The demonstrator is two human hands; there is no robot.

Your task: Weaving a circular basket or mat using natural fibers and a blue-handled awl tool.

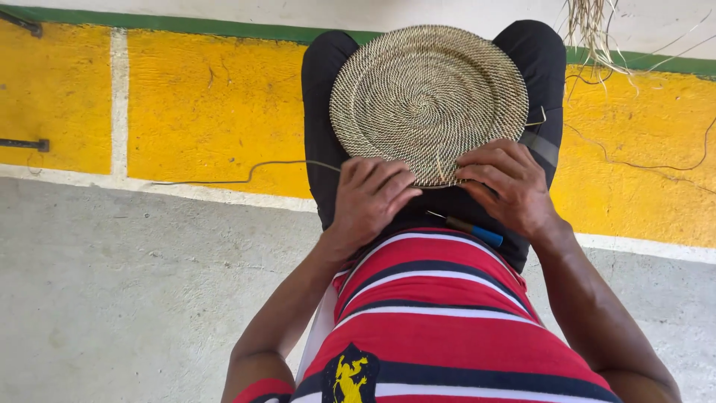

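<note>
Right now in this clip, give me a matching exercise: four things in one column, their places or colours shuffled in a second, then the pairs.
Things:
1. coiled woven mat
2. left hand
3. blue-handled tool
4. loose fibre bundle

Places:
A. top right, by the wall
B. on the lap, below the right hand
C. flat across the knees
D. at the mat's near edge

Pairs: 1-C, 2-D, 3-B, 4-A

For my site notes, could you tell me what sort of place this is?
Probably an informal, open-air craft spot rather than a workshop: bare concrete floor, a painted yellow wall, loose fibre strands, and a coiled woven disc worked on the lap.
</note>
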